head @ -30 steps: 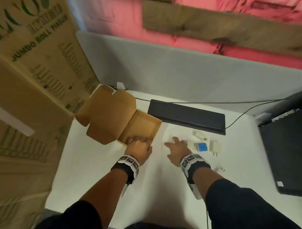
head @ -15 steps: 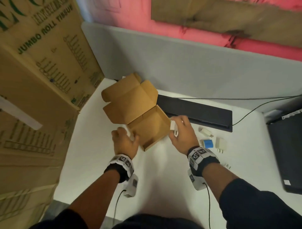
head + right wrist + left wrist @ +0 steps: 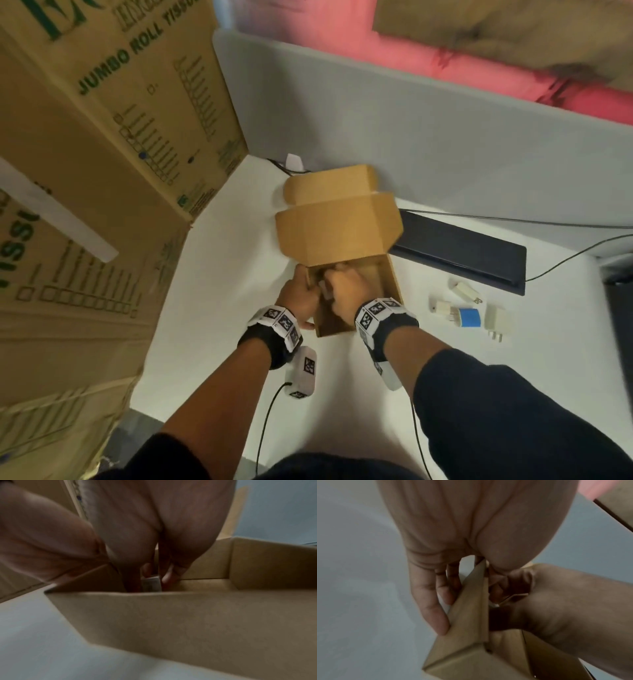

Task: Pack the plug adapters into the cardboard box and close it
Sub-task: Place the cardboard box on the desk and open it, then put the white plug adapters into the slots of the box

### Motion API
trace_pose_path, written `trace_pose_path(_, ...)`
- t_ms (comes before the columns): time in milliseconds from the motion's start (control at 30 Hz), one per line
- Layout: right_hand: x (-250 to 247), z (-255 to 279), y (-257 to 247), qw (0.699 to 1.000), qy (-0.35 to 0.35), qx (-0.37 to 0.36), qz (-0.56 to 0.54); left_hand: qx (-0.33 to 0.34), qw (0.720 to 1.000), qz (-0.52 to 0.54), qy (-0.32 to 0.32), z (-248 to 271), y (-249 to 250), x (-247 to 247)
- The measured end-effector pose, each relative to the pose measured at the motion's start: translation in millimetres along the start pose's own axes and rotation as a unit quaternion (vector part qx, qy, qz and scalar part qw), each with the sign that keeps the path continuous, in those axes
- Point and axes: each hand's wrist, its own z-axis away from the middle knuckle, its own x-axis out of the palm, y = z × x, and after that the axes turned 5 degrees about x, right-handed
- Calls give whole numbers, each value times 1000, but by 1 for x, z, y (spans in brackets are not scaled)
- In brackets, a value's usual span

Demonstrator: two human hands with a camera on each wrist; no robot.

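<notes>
Cardboard box sits open near the middle of the head view on the white table, its lid flaps tipped back toward the grey partition. Left hand grips the box's left wall, fingers outside and thumb hooked over the edge on the inside. Right hand reaches down into the box, and from its wrist view the fingertips pinch a small white plug adapter low against the inner floor, near the left corner. Four more adapters lie loose on the table right of the box: a white one nearest the black bar, a white one touching a blue one, and another white one furthest right, prongs pointing toward the lower edge of the frame. Filling the upper left of the frame is a large tissue carton standing beside the table. A thin black cable runs along the partition at right, and a dark device shows at the right edge
</notes>
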Motion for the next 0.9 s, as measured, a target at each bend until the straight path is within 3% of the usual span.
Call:
trace_pose_path(100,20,3,3,998,-8,5,-59,22,998,-60,-2,4,0,3)
trace_pose_path(233,29,11,13,993,18,-5,-120,56,984,-163,42,-3,-10,7)
trace_pose_path(400,31,26,21,991,6,-24,-133,63,981,-171,65,-10,-13,10)
trace_pose_path(567,18,38,25,987,-6,-18,-158,70,970,-189,136,-15,-9,19)
trace_pose_path(700,-3,60,50,971,96,33,-214,86,967,-203,125,-20,-2,27)
trace_pose_path(800,-22,83,85,926,218,88,-295,93,966,-228,81,-24,2,36)
trace_pose_path(900,-24,105,130,867,321,199,-325,106,964,-240,42,-24,6,49)
